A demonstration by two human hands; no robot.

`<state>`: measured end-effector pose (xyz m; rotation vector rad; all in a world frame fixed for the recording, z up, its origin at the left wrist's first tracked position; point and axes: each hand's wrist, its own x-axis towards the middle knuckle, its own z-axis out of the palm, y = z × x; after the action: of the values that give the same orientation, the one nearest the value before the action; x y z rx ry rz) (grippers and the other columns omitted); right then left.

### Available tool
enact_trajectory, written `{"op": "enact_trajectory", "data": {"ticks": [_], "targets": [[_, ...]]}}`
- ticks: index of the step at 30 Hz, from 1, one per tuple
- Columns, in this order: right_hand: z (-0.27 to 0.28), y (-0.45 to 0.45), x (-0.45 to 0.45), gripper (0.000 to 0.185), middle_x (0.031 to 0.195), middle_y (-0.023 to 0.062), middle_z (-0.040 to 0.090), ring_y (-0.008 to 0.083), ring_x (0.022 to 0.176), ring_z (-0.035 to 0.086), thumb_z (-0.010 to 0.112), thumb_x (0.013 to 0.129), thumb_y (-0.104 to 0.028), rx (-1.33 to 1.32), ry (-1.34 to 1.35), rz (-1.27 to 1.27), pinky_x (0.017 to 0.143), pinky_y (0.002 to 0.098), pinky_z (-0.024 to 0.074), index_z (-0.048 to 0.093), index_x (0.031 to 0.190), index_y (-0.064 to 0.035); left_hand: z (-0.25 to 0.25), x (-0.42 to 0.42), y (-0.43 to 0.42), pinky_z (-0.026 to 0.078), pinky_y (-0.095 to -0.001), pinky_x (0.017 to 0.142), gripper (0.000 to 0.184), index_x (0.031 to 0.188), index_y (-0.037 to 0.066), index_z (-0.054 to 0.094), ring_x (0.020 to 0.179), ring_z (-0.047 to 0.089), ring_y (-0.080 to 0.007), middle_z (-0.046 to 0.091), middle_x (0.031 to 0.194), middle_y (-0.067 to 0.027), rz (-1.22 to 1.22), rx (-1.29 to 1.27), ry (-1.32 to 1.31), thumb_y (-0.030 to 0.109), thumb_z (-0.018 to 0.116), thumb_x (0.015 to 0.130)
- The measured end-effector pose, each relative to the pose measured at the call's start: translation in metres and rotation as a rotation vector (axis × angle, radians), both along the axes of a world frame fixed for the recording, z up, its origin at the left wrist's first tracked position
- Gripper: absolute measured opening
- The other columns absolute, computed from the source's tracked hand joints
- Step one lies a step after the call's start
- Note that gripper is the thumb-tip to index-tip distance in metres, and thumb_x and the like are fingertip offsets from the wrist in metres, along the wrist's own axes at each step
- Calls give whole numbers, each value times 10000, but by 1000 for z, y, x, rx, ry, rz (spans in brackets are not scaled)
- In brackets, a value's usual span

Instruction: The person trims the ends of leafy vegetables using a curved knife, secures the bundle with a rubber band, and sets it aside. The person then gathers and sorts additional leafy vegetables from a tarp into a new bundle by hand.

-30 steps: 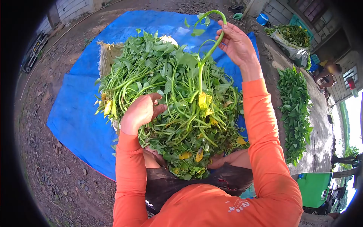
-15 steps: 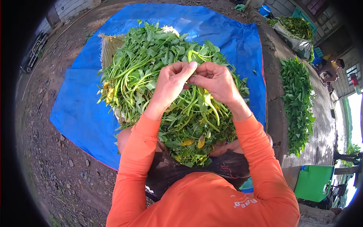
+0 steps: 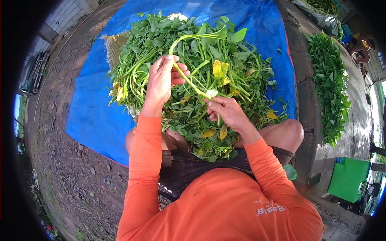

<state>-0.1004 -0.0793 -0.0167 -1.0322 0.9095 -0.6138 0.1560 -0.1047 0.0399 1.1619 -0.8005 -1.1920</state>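
A long green stem [image 3: 191, 83] with leaves at its far end stretches between my two hands. My left hand [image 3: 163, 78] pinches it near the bend, with the other fingers partly spread. Lower and to the right, my right hand [image 3: 226, 112] grips the stem's lower end between thumb and fingers. Beneath both hands lies a big heap of leafy green stems [image 3: 152, 38], with some yellow leaves [image 3: 220, 69] among them. The heap covers part of a blue tarp [image 3: 94, 96] and reaches to my crossed legs.
Another pile of green leaves [image 3: 329, 88] lies on the concrete at the right. A green box [image 3: 349, 179] stands at the lower right. At the upper right are a filled sack [image 3: 321, 20] and another person [image 3: 360, 48]. Gravel [image 3: 88, 176] borders the tarp at the left.
My hands came together over the heap, then parted, with the stem now stretched between them. My left hand has moved up and left, my right hand down. The view has shifted.
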Motion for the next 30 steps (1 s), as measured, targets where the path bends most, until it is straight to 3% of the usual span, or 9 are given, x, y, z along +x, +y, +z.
{"op": "enact_trajectory", "data": {"ticks": [5, 8, 12, 16, 18, 19, 22, 24, 30], "targets": [[16, -6, -16, 312, 769, 37, 661, 131, 596, 600, 639, 1019, -203, 352, -220, -67, 584, 290, 545, 746, 1127, 69, -3, -11, -1, 576, -232, 573, 352, 1228, 69, 647, 782, 747, -159, 699, 891, -23, -15, -2, -3, 391, 525, 1153], [12, -13, -22, 309, 681, 23, 610, 125, 541, 517, 637, 994, -214, 252, -161, 44, 538, 291, 469, 726, 1037, 79, -4, -12, -3, 519, -214, 538, 351, 1209, 71, 658, 735, 713, -136, 684, 865, -10, -43, -47, 30, 392, 528, 1153], [23, 1, -7, 240, 642, -5, 577, 96, 562, 512, 635, 941, -185, -277, 225, 332, 536, 316, 437, 738, 870, 20, 1, -21, 4, 417, -194, 511, 360, 1191, 63, 663, 725, 688, -102, 671, 833, -2, -77, -15, -66, 397, 533, 1152], [31, 34, -2, 252, 764, 137, 732, 319, 700, 705, 639, 901, -230, -614, 631, 913, 659, 463, 525, 775, 934, -21, 0, -15, -2, 372, -205, 509, 342, 1177, 74, 664, 669, 612, -91, 605, 773, 33, 103, -69, -17, 392, 539, 1150], [-16, 58, -12, 302, 887, 178, 770, 408, 842, 730, 650, 891, -295, -477, 595, 1042, 751, 530, 543, 793, 1006, -55, 9, 3, -5, 368, -213, 524, 326, 1173, 79, 668, 659, 590, -94, 584, 767, 34, 148, -55, -5, 384, 555, 1145], [-2, 60, -18, 240, 829, 144, 753, 292, 770, 730, 669, 940, -229, -718, 614, 1012, 722, 442, 559, 783, 1034, -40, 15, 7, -2, 369, -215, 523, 325, 1165, 80, 670, 659, 591, -96, 584, 767, 34, 131, -21, -19, 384, 557, 1144], [55, 41, -12, 185, 804, 96, 716, 149, 718, 676, 681, 984, -124, -440, 156, 375, 690, 350, 544, 765, 1114, -23, 10, 12, 2, 386, -218, 532, 326, 1156, 76, 674, 661, 597, -102, 588, 770, 32, 57, -19, -25, 381, 561, 1143], [85, 20, 4, 174, 795, 28, 668, 50, 734, 589, 674, 1017, -60, -711, 295, -31, 671, 275, 504, 744, 1165, 0, 14, 2, 5, 390, -216, 540, 328, 1158, 71, 672, 663, 598, -100, 594, 775, 32, 11, 66, -23, 380, 562, 1142], [39, -30, 45, 189, 812, 76, 671, 112, 732, 617, 708, 1008, -119, -497, -35, 15, 665, 329, 506, 729, 1130, 24, 7, -9, 1, 400, -218, 539, 347, 1168, 73, 675, 658, 615, -100, 625, 789, 30, -68, 56, -20, 403, 577, 1130]]}}
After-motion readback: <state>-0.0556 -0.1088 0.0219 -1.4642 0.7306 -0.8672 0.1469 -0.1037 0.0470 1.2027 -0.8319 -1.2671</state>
